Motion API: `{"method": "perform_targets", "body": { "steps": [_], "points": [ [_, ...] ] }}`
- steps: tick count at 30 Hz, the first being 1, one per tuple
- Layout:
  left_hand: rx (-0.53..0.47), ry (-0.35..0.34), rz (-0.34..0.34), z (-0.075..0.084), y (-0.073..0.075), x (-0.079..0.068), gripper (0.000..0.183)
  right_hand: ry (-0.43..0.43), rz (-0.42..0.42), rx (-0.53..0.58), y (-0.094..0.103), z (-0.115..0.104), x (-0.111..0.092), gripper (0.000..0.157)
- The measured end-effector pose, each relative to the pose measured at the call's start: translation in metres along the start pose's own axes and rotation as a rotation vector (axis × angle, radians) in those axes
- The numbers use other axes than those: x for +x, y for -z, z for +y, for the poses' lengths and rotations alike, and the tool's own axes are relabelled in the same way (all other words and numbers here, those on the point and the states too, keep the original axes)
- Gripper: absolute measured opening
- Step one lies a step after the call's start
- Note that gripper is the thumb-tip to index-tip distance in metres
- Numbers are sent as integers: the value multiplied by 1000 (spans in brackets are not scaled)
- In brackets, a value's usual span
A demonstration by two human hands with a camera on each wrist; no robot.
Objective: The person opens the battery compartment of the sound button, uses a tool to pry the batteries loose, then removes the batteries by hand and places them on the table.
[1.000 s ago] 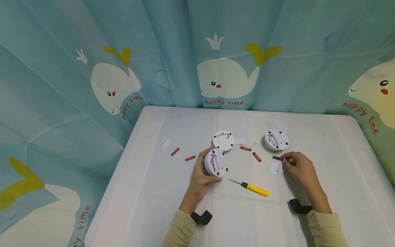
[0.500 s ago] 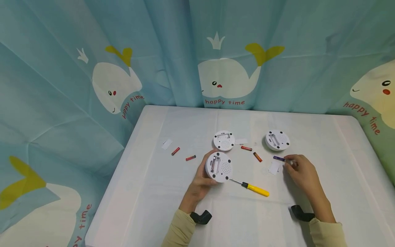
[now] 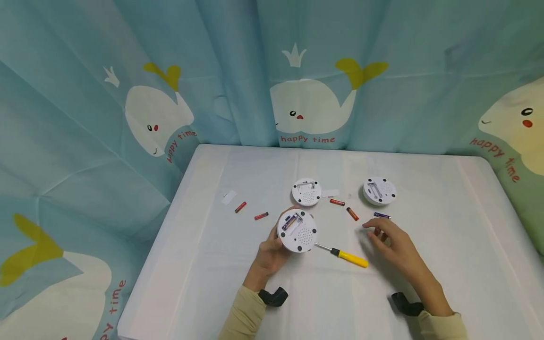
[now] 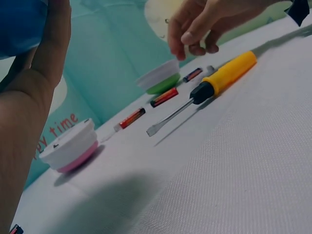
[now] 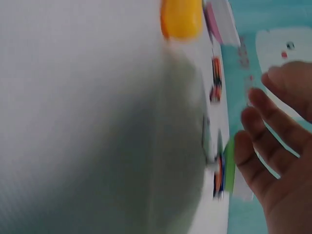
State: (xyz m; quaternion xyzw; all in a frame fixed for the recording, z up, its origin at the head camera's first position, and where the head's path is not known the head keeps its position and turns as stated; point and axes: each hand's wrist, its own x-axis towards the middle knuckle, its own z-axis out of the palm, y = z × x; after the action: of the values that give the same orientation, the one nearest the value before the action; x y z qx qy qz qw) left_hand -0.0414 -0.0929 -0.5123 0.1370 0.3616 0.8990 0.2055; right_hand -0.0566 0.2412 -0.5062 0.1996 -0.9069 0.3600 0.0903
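Observation:
My left hand (image 3: 269, 257) holds a round white device (image 3: 304, 238) with its underside up. On that face are dark feet, a patch of small holes and an uncovered battery compartment, where a dark purple battery (image 3: 290, 222) shows. The device's blue side (image 4: 22, 24) is seen in the left wrist view. My right hand (image 3: 395, 245) hovers over the table to the right, fingers loosely bent with nothing between them. Just beyond its fingers lies another purple battery (image 3: 382, 215). A yellow-handled screwdriver (image 3: 352, 259) lies between the hands, its tip toward the device.
Two similar devices lie underside up behind: one pink-edged (image 3: 307, 192), one green-edged (image 3: 379, 191). Red batteries lie left (image 3: 261, 216) and right (image 3: 352, 214) of the held device. Small white pieces (image 3: 229, 197) lie about. A patterned curtain (image 3: 238, 94) hangs behind the table.
My right hand has left the purple battery on the table and moved left toward the body. The left hand has turned the device, so its compartment now slants and the battery inside shows.

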Motion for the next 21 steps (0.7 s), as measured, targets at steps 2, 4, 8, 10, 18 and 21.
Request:
{"method": "perform_targets", "body": {
  "steps": [2, 4, 8, 10, 18, 21],
  "points": [
    [-5, -8, -38, 1, 0, 0, 84, 42, -50, 22, -6, -5, 0, 31],
    [-2, -11, -79, 3, -1, 2, 85, 67, -98, 38, -12, -10, -1, 30],
    [2, 3, -132, 5, -3, 3, 86, 71, -176, 21, -23, -19, -4, 27],
    [0, 17, -142, 6, -3, 2, 85, 75, -201, -3, -27, -23, -5, 27],
    [-6, 28, -184, 10, -5, 2, 83, 78, -278, -123, -33, -33, -8, 29],
    [-3, 35, -192, 12, -7, 3, 85, 72, -319, -151, -32, -38, -6, 27]
  ]
}}
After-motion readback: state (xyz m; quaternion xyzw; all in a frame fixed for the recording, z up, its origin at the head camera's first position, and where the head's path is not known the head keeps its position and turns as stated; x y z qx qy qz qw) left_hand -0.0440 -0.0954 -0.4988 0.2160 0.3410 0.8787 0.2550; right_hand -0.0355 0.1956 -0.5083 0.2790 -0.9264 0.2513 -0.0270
